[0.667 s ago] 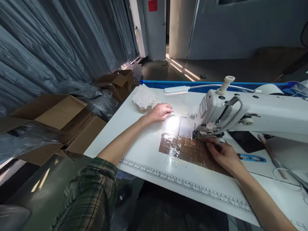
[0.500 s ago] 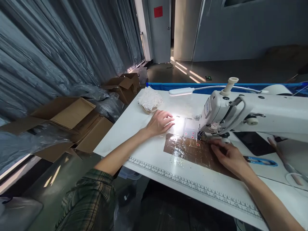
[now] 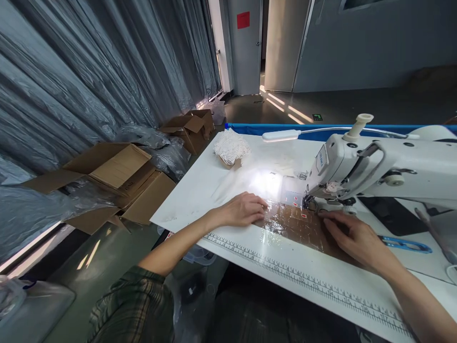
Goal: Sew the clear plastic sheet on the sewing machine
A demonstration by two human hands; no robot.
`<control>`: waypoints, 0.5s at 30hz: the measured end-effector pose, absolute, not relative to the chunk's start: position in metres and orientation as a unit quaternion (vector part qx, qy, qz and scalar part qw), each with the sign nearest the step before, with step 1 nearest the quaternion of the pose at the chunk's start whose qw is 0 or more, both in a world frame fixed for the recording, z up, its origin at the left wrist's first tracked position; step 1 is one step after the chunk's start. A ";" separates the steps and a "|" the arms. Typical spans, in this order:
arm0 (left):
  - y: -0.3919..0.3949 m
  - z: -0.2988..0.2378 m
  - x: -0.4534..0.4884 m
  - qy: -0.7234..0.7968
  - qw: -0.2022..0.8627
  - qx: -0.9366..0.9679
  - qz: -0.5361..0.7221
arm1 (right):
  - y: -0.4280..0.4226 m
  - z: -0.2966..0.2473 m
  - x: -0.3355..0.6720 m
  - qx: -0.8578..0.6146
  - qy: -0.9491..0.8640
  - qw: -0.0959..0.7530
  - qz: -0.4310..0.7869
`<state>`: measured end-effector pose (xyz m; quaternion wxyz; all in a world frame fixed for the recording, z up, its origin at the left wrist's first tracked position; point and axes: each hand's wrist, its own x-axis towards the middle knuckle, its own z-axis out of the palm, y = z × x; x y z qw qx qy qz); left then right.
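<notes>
A shiny brown sheet point(image 3: 298, 227) with small red marks lies flat on the white table point(image 3: 200, 190) under the head of a white sewing machine point(image 3: 378, 164). My left hand point(image 3: 244, 209) rests at the sheet's left edge, fingers loosely curled and touching it. My right hand point(image 3: 357, 236) lies flat on the sheet's right part, fingers stretched toward the presser foot point(image 3: 310, 204). Neither hand grips anything.
A printed ruler point(image 3: 307, 281) runs along the table's near edge. Blue scissors point(image 3: 405, 245) lie to the right of my right hand. A heap of white lace point(image 3: 231, 146) sits at the far left corner. The machine's lamp point(image 3: 280, 135) lights the table. Open cardboard boxes point(image 3: 114, 178) stand on the floor at left.
My left hand has drawn back from the far table area to the sheet's left edge. My right hand stays on the sheet beside the presser foot. The camera has shifted left.
</notes>
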<state>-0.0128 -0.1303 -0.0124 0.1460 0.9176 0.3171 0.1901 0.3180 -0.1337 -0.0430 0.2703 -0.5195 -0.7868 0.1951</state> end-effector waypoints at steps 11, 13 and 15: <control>-0.134 -0.003 -0.015 0.361 0.173 0.878 0.264 | -0.164 -0.015 0.251 -0.399 -0.852 0.227 0.250; -0.129 -0.003 -0.019 0.439 0.144 0.857 0.228 | -0.165 -0.021 0.246 -0.409 -0.853 0.236 0.223; -0.129 -0.004 -0.019 0.497 0.130 0.836 0.193 | -0.166 -0.025 0.246 -0.409 -0.854 0.241 0.212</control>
